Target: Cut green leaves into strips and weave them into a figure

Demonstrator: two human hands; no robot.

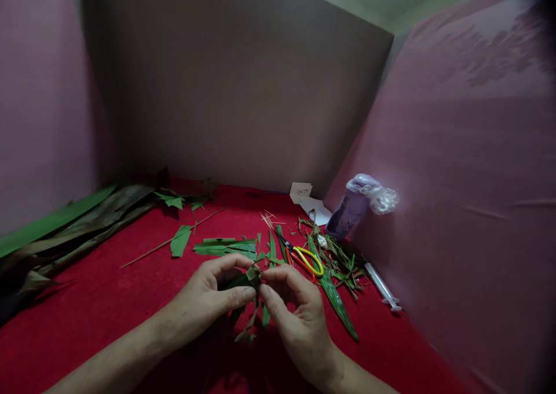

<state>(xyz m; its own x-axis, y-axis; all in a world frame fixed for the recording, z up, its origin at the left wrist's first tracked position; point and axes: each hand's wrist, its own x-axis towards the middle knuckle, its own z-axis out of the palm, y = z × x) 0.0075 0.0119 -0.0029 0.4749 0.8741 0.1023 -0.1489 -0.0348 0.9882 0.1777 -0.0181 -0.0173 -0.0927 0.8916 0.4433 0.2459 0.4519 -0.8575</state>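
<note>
- My left hand [217,287] is closed in a pinch on a small folded leaf piece [252,276], thumb below and fingers curled over.
- My right hand [297,318] pinches the right edge of the same piece between thumb and fingertips.
- The leaf piece sits between my two hands, above the red cloth [143,324]; my fingers hide part of it.
- Just beyond my hands lie flat green leaf strips [228,248], and left of them a cut leaf piece [180,241] touches a long thin stick [147,252].
- Scissors [299,250] with yellow and red handles rest near my right hand, tips pointing away from me.
- Beyond the scissors, thin pale sticks [269,218] lie loosely scattered.
- To the right, a glossy pointed leaf [339,306] lies beside a heap of leaf scraps [345,262], with a syringe [382,284] next to the heap.
- Behind the heap stands a purple cup [347,211], tilted in my view, near white paper [319,211].
- Long brown leaves [99,211] lie at far left.
</note>
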